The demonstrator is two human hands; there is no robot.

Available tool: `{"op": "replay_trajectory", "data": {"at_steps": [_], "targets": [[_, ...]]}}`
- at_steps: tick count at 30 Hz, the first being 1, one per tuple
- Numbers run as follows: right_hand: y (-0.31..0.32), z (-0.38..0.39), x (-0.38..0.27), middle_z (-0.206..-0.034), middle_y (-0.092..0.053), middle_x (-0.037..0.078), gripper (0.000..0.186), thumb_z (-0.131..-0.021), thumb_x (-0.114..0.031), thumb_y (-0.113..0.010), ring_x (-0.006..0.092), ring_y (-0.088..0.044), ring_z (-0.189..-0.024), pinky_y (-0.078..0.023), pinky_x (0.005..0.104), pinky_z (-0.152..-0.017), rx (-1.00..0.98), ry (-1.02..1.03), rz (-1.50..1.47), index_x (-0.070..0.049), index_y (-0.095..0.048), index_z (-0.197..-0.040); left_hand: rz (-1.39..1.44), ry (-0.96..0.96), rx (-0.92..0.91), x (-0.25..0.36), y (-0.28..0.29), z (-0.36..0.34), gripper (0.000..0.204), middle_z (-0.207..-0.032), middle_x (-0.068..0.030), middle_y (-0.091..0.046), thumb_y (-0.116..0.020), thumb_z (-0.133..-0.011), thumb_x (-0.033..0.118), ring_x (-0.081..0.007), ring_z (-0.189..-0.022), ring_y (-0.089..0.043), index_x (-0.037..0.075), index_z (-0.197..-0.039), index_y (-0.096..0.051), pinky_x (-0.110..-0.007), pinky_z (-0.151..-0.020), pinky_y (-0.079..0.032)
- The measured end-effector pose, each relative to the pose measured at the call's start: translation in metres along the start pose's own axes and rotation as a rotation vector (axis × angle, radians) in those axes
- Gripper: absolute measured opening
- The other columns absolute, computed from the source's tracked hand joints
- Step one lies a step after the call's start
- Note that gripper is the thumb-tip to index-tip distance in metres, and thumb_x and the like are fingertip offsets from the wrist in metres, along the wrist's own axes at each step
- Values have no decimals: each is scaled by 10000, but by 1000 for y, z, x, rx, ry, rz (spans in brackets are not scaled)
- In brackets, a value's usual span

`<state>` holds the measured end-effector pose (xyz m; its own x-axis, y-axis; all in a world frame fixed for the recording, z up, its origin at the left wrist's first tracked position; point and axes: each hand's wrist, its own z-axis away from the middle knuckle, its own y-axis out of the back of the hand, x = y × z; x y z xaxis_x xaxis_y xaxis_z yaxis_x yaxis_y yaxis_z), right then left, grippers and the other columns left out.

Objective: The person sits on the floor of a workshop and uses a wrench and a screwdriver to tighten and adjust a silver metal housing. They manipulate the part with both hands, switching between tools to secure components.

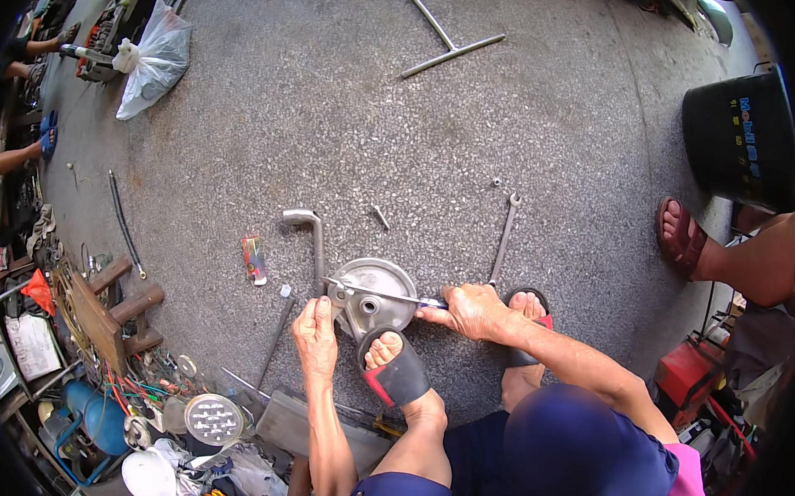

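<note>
A round silver metal plate with a hub hole (394, 275) and an arm at its lower left lies on the ground. My left foot, in a black and red sandal (398, 377), rests against its lower edge. My right hand (474, 310) is closed round the dark handle of a slim metal tool (390, 294), whose shaft crosses the plate to its left edge; whether it is a file or a screwdriver cannot be told. At that edge my left hand (317, 339) pinches with thumb and fingers, and what lies between them is hidden. A bent metal pipe (318, 242) stands just beyond.
A wrench (506, 237) and a small bolt (380, 217) lie ahead, a small tube (253, 259) to the left. Farther off are a T-shaped bar (452, 56) and a black bucket (737, 138). Another person's sandalled foot (681, 236) is at right; cluttered tools and wires (154, 369) fill the left.
</note>
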<state>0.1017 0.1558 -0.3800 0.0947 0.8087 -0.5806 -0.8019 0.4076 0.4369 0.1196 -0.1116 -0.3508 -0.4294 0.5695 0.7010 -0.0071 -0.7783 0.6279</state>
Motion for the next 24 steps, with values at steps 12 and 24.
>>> {"op": "replay_trajectory", "data": {"at_steps": [12,24], "targets": [[-9,6,-2,-728,-663,262,819,-876,-756,-420,434,-676,-771,-531,508,-697,-46,-37,-71,19,-660,-760,-249,9,278,2,-19,0,514,-577,-228,-562,-486,-1015,337,-289,-488,-499,-73,-745,-636,-451,-537,-394],[-14,5,-3,-723,-670,250,817,-870,-758,-428,417,-686,-741,-547,493,-666,8,-27,-79,13,-677,-768,-313,-112,441,-6,-30,-8,420,-558,-242,-537,-523,-998,245,-408,-453,-489,-43,-712,-632,-470,-450,-343]]}}
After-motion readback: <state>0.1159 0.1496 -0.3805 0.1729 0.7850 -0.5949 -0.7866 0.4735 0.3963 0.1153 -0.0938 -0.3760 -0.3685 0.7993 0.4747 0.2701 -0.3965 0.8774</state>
